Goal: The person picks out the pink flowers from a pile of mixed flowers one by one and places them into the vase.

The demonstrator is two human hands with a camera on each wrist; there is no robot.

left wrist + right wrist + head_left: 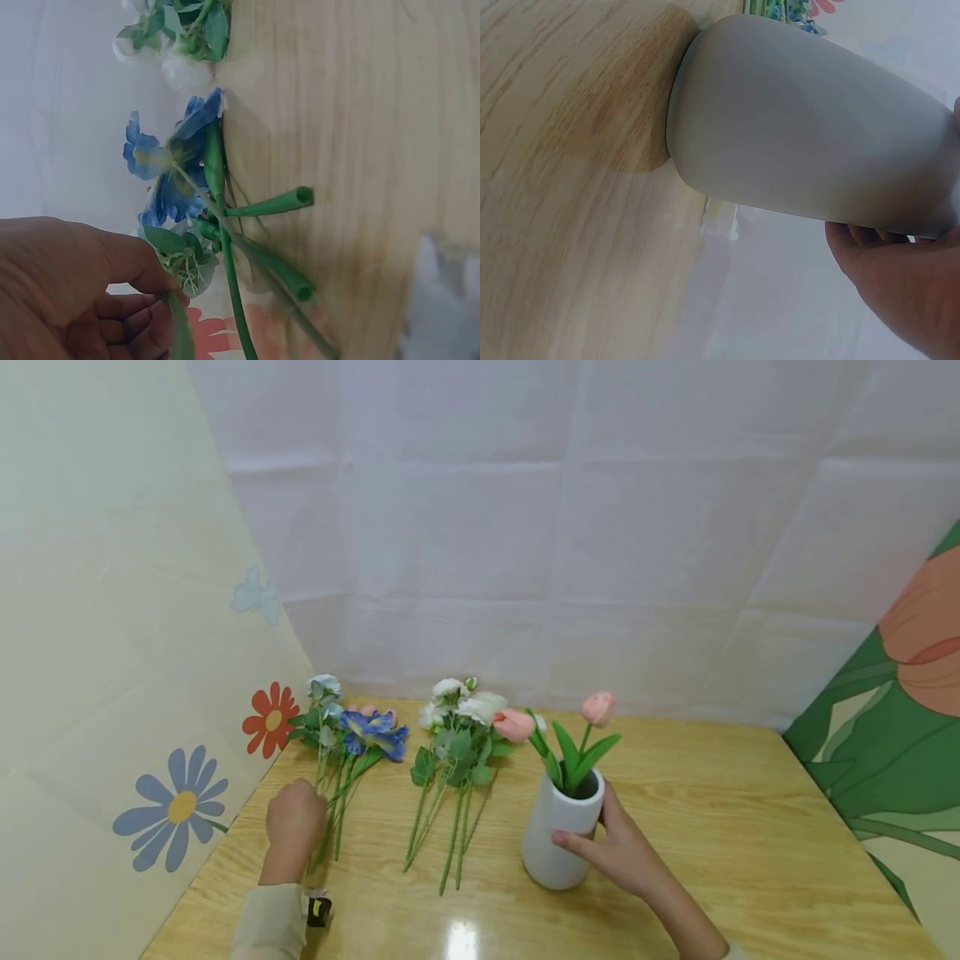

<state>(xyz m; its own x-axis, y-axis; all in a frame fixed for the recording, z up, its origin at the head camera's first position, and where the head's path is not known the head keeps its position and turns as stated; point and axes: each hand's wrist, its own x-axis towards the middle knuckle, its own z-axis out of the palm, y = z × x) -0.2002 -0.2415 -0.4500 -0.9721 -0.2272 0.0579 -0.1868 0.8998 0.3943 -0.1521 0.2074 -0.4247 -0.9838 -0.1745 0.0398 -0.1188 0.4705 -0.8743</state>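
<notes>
My left hand [296,814] is at the left of the table, over the lower stems of a bunch. Its thumb and forefinger pinch a green flower stem [181,326], near a pale light blue flower [324,685] with small leaves. Beside it lie a deep blue flower [375,733] and crossing green stems [232,292]. With the thumb at the front and the other fingers behind, my right hand [626,852] grips a white vase [553,843]. Two pink tulips [598,708] with green leaves stand in the vase, one leaning left.
Between the vase and the left bunch lie white flowers [480,707] with several green stems pointing toward me. A pale cloth [525,543] hangs behind the wooden table [720,827]. Printed flower panels [180,806] border it on both sides. A small black object [318,912] is at my left cuff.
</notes>
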